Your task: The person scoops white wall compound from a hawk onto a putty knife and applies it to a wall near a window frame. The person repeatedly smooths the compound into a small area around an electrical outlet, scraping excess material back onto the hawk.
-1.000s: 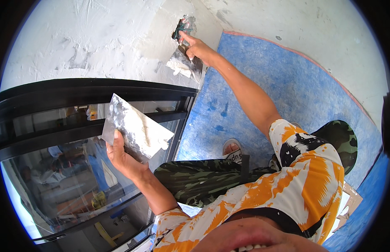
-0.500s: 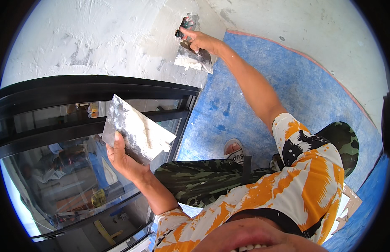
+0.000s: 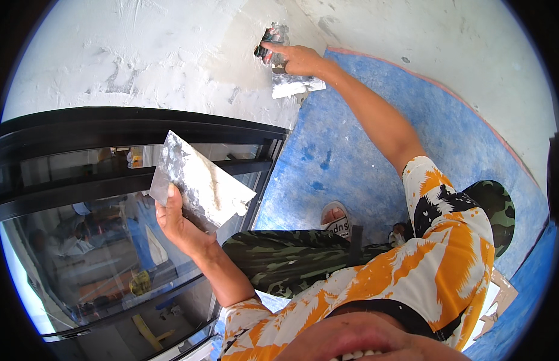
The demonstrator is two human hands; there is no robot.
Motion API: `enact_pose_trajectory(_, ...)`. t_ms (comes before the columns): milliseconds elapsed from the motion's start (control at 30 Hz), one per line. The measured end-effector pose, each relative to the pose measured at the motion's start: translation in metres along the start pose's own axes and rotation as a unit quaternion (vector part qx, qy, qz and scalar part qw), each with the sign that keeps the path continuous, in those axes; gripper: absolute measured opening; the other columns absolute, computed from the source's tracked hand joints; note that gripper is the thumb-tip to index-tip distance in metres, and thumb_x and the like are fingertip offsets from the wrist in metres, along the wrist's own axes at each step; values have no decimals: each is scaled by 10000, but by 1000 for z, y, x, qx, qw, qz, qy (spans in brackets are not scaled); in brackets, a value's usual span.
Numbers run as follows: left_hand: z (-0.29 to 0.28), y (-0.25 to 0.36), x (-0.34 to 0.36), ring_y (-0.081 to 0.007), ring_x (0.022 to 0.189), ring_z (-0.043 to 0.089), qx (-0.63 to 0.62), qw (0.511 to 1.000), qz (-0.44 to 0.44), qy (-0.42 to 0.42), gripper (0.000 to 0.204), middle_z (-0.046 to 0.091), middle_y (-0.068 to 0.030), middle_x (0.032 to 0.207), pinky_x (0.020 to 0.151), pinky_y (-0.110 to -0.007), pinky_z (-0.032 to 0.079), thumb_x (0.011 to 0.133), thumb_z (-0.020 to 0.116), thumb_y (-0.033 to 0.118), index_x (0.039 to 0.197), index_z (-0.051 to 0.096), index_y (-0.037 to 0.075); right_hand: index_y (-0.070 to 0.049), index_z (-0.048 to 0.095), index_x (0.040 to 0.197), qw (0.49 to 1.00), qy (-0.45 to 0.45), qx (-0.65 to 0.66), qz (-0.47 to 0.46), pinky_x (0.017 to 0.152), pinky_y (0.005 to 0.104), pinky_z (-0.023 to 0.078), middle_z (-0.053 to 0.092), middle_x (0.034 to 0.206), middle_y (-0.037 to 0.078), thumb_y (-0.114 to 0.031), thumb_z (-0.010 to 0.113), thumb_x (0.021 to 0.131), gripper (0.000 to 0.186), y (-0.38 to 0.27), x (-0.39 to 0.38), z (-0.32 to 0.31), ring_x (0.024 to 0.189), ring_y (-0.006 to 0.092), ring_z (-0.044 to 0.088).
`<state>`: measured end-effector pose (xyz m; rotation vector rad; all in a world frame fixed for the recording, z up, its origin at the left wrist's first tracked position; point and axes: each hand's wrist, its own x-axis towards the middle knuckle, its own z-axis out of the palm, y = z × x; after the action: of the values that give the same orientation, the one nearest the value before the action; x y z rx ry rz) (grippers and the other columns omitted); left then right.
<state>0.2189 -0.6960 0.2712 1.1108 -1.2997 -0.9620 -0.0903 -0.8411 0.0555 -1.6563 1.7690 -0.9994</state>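
My left hand (image 3: 182, 225) grips a flat metal plastering trowel (image 3: 174, 159), thumb on the face of its blade. A thick patch of white putty (image 3: 222, 186) lies on that blade. Up at the wall, my right hand (image 3: 302, 61) is closed around a second trowel (image 3: 297, 88), whose handle the hand hides. White putty coats this blade's lower edge. The right index finger stretches out to a ragged wall hole (image 3: 274, 31) holding a dark box with what look like red wires. Whether the fingertip touches the box I cannot tell.
A white plastered wall (image 3: 165, 60) stands in front, above a black-framed window (image 3: 141, 126). Blue sheeting (image 3: 345, 156) covers the floor, bordered by another pale wall (image 3: 472, 54) at the right. A sandalled foot (image 3: 335, 219) rests on the sheeting. Cardboard (image 3: 499, 295) lies at lower right.
My right hand and its trowel have shifted slightly right, and the blade has turned so its putty-coated edge lies more level. The left trowel has moved only a little.
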Motion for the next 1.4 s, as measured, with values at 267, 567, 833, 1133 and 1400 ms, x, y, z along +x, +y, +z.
enact_pose_trajectory(267, 7, 0, -3, -169, 832, 671, -6, 1000, -5, -6, 286, 666, -103, 1006, 752, -284, 539, 900, 606, 104, 1147, 578, -38, -299, 224, 1554, 941, 51, 334, 38, 767, 296, 469, 672, 1133, 176, 53, 542, 718, 961, 1, -28, 26, 854, 165, 598)
enact_pose_trajectory(567, 7, -1, -2, -164, 846, 666, -9, 1000, -5, -3, 293, 663, -102, 1014, 752, -285, 541, 901, 613, 117, 1152, 579, -30, -155, 129, 1570, 936, 58, 346, 26, 711, 262, 477, 640, 1196, 225, 81, 533, 725, 966, -14, -10, 30, 755, 141, 576)
enact_pose_trajectory(833, 6, -3, -1, -164, 827, 670, -11, 1000, -3, -1, 287, 666, -100, 1003, 747, -288, 544, 903, 609, 111, 1152, 578, -29, -125, 164, 1560, 947, 124, 297, 3, 842, 260, 464, 592, 1278, 277, 68, 533, 727, 931, -4, -14, 43, 888, 196, 617)
enact_pose_trajectory(1133, 5, -1, -3, -166, 846, 671, -8, 1000, -2, 18, 300, 664, -107, 1016, 752, -296, 547, 898, 610, 106, 1164, 570, -25, -126, 146, 1562, 958, 151, 242, -1, 826, 281, 477, 698, 1109, 171, 65, 548, 701, 969, -7, -4, 46, 862, 215, 633)
enact_pose_trajectory(1400, 1, -2, -5, -174, 859, 671, -15, 1000, 0, 10, 320, 662, -113, 1036, 785, -298, 545, 890, 623, 114, 1173, 575, -28, -241, 149, 1567, 978, 105, 182, 14, 797, 303, 478, 689, 971, 114, 44, 581, 704, 1006, -5, -2, 40, 813, 243, 618)
